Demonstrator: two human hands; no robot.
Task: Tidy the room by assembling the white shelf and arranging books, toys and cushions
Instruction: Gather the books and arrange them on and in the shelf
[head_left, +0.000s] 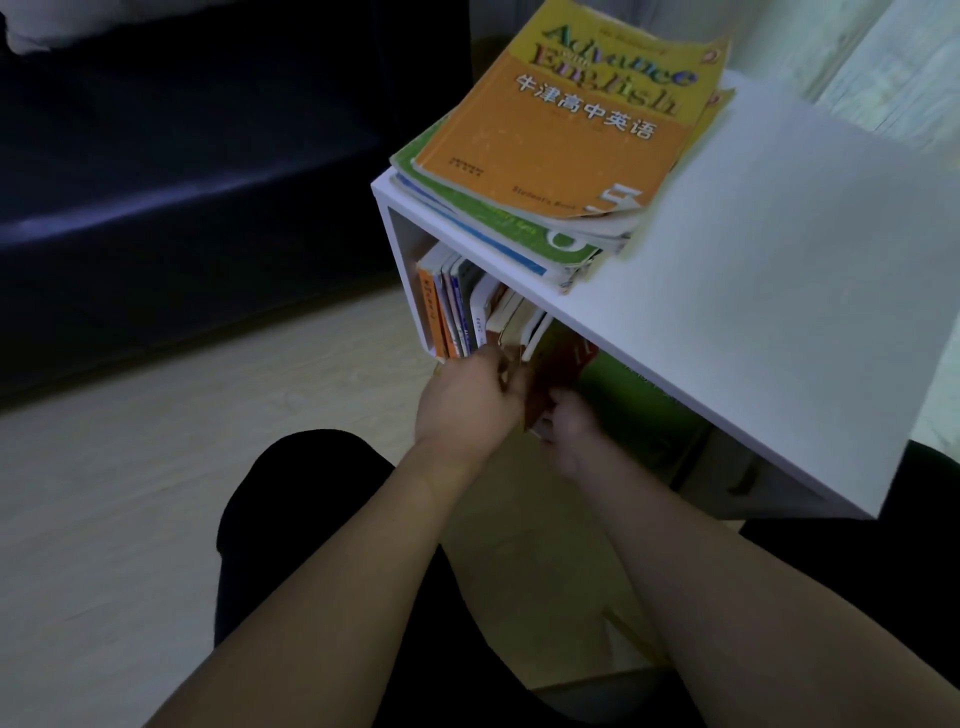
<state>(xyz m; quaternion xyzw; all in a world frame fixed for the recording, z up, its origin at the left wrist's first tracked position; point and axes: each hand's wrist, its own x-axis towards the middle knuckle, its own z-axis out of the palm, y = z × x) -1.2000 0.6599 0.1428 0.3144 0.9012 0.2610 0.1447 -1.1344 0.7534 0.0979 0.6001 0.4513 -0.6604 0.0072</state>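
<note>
The dark red softcover book (553, 376) stood upright at the open front of the white board shelf (753, 291), partly inside the compartment, just right of the row of upright books (467, 312) already lined against the shelf's left wall. Its long axis ran from the shelf's mouth inward, spine edge toward the person, and it leaned slightly rightward, away from the row. The left hand (467, 400) curled its fingers around the near edges of the standing row, and the right hand (569, 431) pinched the red book's lower near corner; motion blur hid exactly how the fingers lay.

Judging by what showed, the shelf was assembled and this compartment partly filled, so the book-arranging stage was well under way. Still left: the flat stack of textbooks (545, 171), topped by an orange-and-yellow English textbook (566, 119), lay on the shelf's top near its left end, not yet shelved. A green-covered book (639, 410) sat inside the shelf, right of the red book. No toys showed; whether cushions were arranged could not be told.

Left of the shelf stood a dark blue sofa (182, 182) on pale wooden flooring (130, 467).
</note>
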